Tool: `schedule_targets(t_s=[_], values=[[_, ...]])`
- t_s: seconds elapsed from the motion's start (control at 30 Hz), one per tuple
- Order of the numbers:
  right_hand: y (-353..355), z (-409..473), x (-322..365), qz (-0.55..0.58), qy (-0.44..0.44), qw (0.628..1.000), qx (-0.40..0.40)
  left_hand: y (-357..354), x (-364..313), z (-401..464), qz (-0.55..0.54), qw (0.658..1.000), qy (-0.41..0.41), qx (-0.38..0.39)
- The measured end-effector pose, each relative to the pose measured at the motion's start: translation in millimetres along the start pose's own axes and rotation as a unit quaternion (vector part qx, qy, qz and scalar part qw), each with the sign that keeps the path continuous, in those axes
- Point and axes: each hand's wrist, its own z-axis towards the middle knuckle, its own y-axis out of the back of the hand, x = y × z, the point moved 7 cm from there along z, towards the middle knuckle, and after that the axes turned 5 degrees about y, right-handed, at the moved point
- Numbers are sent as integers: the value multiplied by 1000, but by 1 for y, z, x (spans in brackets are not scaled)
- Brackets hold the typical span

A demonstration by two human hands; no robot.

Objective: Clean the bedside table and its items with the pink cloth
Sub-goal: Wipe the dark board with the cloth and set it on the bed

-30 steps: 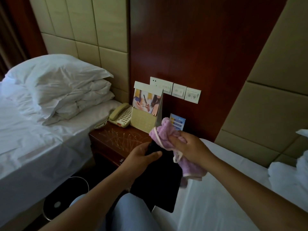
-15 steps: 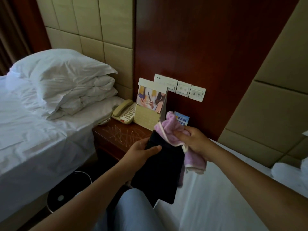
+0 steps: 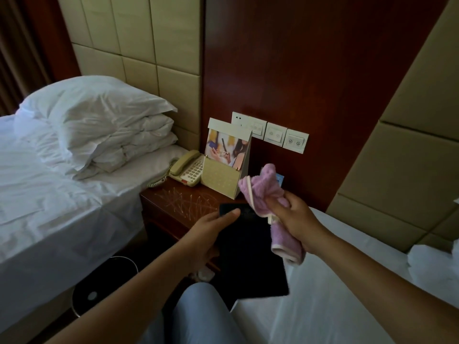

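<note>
**Counter between two beds**

The dark wooden counter (image 3: 173, 204) carries a beige telephone (image 3: 186, 167) at its back left and a standing card calendar (image 3: 224, 167) just beside it — pale scribble marks cover the bare top. The left bed (image 3: 49, 199) bears stacked white pillows (image 3: 106, 125).

Both forearms reach in from the bottom edge toward frame centre — the left hand (image 3: 211, 234) grips with thumb extended, the right hand (image 3: 295, 219) is fisted tight.
</note>
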Motion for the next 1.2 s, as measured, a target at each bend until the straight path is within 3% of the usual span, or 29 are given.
schedule_targets(t_s=[0.13,0.23,0.37,0.53,0.7,0.77,0.9,0.97,1.2], values=[[-12,5,5,-85,19,992,96,9,-1,-4,112,989,82,49],[-11,13,4,-204,31,975,82,11,4,-2,117,989,87,35],[18,22,13,-357,87,930,-3,25,3,-1,56,996,72,-16],[-29,-15,20,-499,151,849,90,21,-2,-1,-43,998,45,7],[-58,-42,16,-453,179,865,125,26,3,4,-76,997,6,-16],[-54,-34,12,-461,205,855,123,27,8,2,-75,997,14,-5],[-20,10,9,-486,148,861,28,13,21,-2,-49,998,37,11],[-21,15,14,-476,160,865,11,10,17,-1,-48,999,24,10],[-57,-28,21,-457,241,851,98,35,8,6,-113,993,-10,-34]])
